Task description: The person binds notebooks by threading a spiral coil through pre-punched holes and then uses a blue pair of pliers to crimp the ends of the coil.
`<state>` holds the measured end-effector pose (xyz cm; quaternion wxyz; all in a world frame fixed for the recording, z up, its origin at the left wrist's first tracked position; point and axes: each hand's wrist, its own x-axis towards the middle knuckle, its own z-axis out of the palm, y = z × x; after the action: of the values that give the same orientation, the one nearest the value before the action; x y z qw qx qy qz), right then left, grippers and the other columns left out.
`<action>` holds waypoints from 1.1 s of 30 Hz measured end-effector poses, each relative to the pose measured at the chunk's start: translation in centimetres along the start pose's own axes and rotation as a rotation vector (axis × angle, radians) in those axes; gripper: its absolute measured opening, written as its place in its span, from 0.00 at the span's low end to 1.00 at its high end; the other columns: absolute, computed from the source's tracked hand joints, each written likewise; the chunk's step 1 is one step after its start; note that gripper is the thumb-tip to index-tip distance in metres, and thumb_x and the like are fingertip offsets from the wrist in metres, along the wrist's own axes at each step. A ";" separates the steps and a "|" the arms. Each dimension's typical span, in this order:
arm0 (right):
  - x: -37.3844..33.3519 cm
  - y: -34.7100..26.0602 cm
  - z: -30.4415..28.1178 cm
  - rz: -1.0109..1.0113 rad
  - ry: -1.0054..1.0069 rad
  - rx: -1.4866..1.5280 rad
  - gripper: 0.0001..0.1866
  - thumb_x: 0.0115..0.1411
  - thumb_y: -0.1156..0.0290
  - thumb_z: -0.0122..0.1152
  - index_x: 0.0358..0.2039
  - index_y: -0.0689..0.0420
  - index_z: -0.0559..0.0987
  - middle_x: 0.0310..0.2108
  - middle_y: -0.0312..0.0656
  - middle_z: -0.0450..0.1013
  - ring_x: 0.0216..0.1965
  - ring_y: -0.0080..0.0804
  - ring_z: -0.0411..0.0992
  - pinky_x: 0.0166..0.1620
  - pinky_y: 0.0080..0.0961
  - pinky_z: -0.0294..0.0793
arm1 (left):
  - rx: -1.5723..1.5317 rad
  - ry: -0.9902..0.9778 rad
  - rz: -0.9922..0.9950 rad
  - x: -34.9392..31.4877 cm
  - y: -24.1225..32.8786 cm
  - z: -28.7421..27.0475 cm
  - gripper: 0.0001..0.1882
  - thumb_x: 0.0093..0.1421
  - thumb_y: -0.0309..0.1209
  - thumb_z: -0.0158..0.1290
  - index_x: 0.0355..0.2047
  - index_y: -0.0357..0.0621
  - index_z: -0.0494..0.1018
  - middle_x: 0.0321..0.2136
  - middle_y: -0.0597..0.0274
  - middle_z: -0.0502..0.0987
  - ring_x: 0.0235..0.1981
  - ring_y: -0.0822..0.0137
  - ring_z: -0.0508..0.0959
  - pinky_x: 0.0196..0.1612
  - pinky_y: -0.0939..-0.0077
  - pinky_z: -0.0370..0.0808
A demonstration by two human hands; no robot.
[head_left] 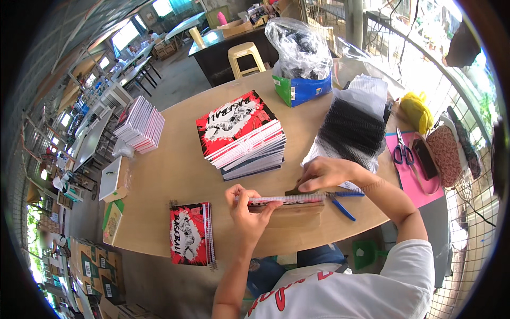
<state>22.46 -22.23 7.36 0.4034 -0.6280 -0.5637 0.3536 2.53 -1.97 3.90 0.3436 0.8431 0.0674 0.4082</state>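
On the near side of the table, my left hand (246, 208) pinches a notebook (265, 201), its holed spine edge facing up. Closed fingers of my right hand (317, 175) rest just above that spine, around a dark thing too covered to make out. Under the notebook lies a wooden block (295, 217). A thin wire coil (374, 186) shows beside my right forearm. Blue-handled pliers (342, 202) lie next to the notebook's right end. Left of my hands are coil-bound red notebooks (190, 234), and beyond is a tall stack of red-covered notebooks (239, 130).
Many black coils (353, 125) lie on white wrapping at right. Scissors (403, 151) and a phone (425, 159) rest on a pink sheet (411, 183). A box with a plastic bag (303, 87) stands at the far edge; another notebook stack (139, 125) is far left.
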 end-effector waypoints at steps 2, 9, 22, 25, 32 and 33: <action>-0.5 0.6 -0.3 0.230 0.086 0.057 0.33 0.61 0.45 0.58 0.44 0.68 0.83 0.44 0.48 0.80 0.45 0.36 0.75 0.54 0.31 0.70 | 0.056 0.019 0.122 -0.4 0.1 0.9 0.32 0.39 0.49 0.77 0.29 0.42 0.70 0.39 0.55 0.64 0.40 0.57 0.70 0.37 0.64 0.72; -0.1 -0.2 0.1 0.143 0.069 -0.134 0.27 0.64 0.49 0.57 0.42 0.64 0.85 0.40 0.55 0.80 0.42 0.46 0.76 0.49 0.36 0.73 | 0.009 0.033 0.099 -0.2 0.4 1.5 0.30 0.42 0.51 0.76 0.28 0.41 0.72 0.39 0.54 0.66 0.43 0.57 0.70 0.37 0.63 0.73; 1.2 1.7 0.5 -0.012 0.188 0.166 0.31 0.62 0.43 0.57 0.40 0.63 0.86 0.38 0.55 0.82 0.40 0.48 0.79 0.46 0.37 0.75 | -0.034 -0.001 0.064 -0.2 0.3 1.6 0.32 0.40 0.50 0.76 0.32 0.43 0.71 0.35 0.58 0.66 0.38 0.59 0.69 0.34 0.64 0.70; 2.0 0.6 0.8 0.134 0.086 -0.197 0.35 0.61 0.40 0.57 0.37 0.67 0.84 0.35 0.54 0.81 0.37 0.45 0.77 0.45 0.37 0.74 | -0.059 0.000 0.036 -0.6 0.3 1.5 0.31 0.41 0.51 0.75 0.33 0.44 0.72 0.34 0.60 0.66 0.38 0.60 0.68 0.36 0.65 0.69; 2.7 0.0 1.2 0.120 0.110 -0.072 0.32 0.62 0.41 0.55 0.37 0.62 0.86 0.32 0.55 0.80 0.36 0.45 0.77 0.44 0.39 0.73 | -0.006 -0.006 0.101 0.0 0.2 1.3 0.34 0.40 0.47 0.77 0.34 0.42 0.68 0.34 0.58 0.66 0.37 0.58 0.70 0.35 0.63 0.70; 2.7 0.4 1.2 0.074 0.177 0.074 0.32 0.63 0.42 0.55 0.37 0.62 0.86 0.31 0.56 0.80 0.35 0.45 0.77 0.44 0.39 0.74 | -0.003 -0.002 0.105 0.0 0.3 1.3 0.34 0.40 0.47 0.77 0.34 0.42 0.68 0.34 0.58 0.66 0.37 0.58 0.70 0.35 0.63 0.70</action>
<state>21.87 -19.45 6.57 0.4612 -0.6620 -0.4887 0.3318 3.44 -2.81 3.53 0.3233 0.8452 0.0222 0.4250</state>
